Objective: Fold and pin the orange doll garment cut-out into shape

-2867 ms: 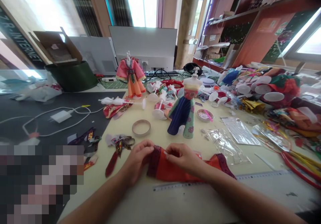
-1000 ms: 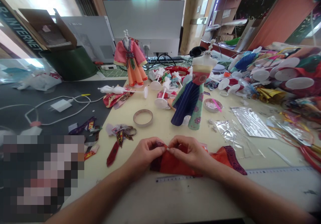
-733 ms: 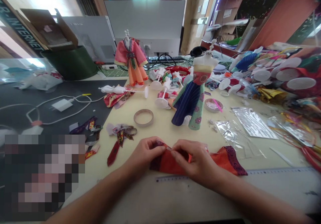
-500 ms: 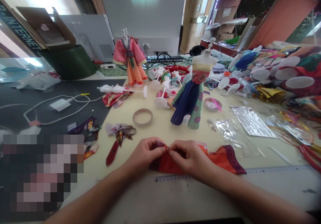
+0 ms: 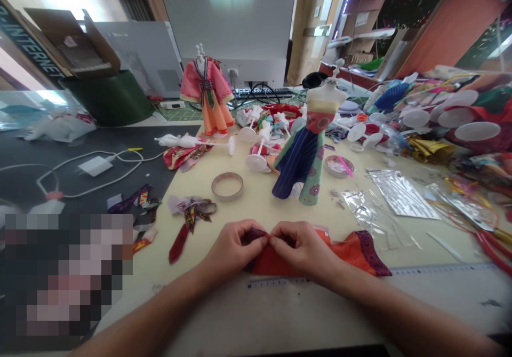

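A small red-orange doll garment [image 5: 352, 253] with a dark purple patterned trim lies on the pale yellow table near its front edge. My left hand [image 5: 234, 247] pinches the garment's left end, fingers closed on the purple trim. My right hand [image 5: 306, 250] pinches the same fabric right beside it, so the fingertips of both hands nearly touch. A metal ruler [image 5: 424, 270] lies just in front of the garment.
A mannequin in a navy and green dress [image 5: 302, 159] stands behind my hands, and one in pink and orange [image 5: 208, 95] farther back. A tape ring [image 5: 227, 185], ribbon scraps [image 5: 188, 215], plastic bags [image 5: 394, 191], white stands, cables and fabric piles surround them.
The view tilted down since the earliest frame. My hands have drawn closer together on the garment's left end, bunching the fabric between the fingertips. Nothing else on the table moved.
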The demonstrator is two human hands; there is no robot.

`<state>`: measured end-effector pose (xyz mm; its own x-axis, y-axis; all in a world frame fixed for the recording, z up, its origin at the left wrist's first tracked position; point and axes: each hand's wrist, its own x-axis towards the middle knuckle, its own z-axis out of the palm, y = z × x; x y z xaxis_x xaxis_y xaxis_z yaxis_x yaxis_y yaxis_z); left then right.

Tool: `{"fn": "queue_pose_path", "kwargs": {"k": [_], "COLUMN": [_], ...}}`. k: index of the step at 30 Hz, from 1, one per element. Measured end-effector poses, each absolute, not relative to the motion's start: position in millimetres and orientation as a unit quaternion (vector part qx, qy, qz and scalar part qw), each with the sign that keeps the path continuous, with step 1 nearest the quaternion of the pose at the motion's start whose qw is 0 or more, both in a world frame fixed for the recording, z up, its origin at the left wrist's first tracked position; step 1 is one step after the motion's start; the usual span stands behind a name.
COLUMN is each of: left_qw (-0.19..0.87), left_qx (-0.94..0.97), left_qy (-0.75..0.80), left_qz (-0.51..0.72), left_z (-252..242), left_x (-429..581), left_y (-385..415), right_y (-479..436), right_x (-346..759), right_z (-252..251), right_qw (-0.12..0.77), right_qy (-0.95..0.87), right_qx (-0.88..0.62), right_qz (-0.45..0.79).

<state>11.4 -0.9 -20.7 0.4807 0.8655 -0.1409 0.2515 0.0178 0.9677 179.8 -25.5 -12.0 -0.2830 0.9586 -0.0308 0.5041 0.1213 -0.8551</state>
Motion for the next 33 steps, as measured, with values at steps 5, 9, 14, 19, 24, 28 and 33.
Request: {"fn": "queue_pose_path", "kwargs": {"k": [5, 9, 14, 19, 24, 28, 33], "left_qw": [0.549, 0.555, 0.561, 0.564, 0.578, 0.597, 0.624], "left_qx": [0.663, 0.66, 0.652, 0.65, 0.639, 0.621, 0.592], "left_qy": [0.432, 0.431, 0.435, 0.432, 0.434, 0.435, 0.439], "left_qz": [0.268, 0.268, 0.268, 0.269, 0.263, 0.263, 0.261], "left_z": [-21.0, -20.7, -21.4, -22.3, -22.2, -21.9, -23.4], "left_x": [10.8, 10.8, 11.2, 10.3, 9.5, 10.0, 10.0], "left_y": [-1.2, -0.6, 0.3, 0.1, -0.3, -0.7, -0.8], "right_y": [-25.8, -25.7, -24.7, -24.3, -24.0, -23.6, -23.5], "right_x": [179.3, 179.2, 179.6, 180.1, 180.2, 180.5, 181.1], "right_z": [-13.1, -12.0, -11.0, -12.0, -11.9, -11.9, -13.6], "right_qw": [0.281, 0.281, 0.283, 0.284, 0.285, 0.288, 0.294], "right_qy": [-0.689, -0.687, -0.683, -0.683, -0.685, -0.683, -0.68], "right_qx": [-0.529, -0.53, -0.529, -0.526, -0.522, -0.521, -0.515], "right_qz": [0.407, 0.41, 0.416, 0.419, 0.421, 0.424, 0.431]}}
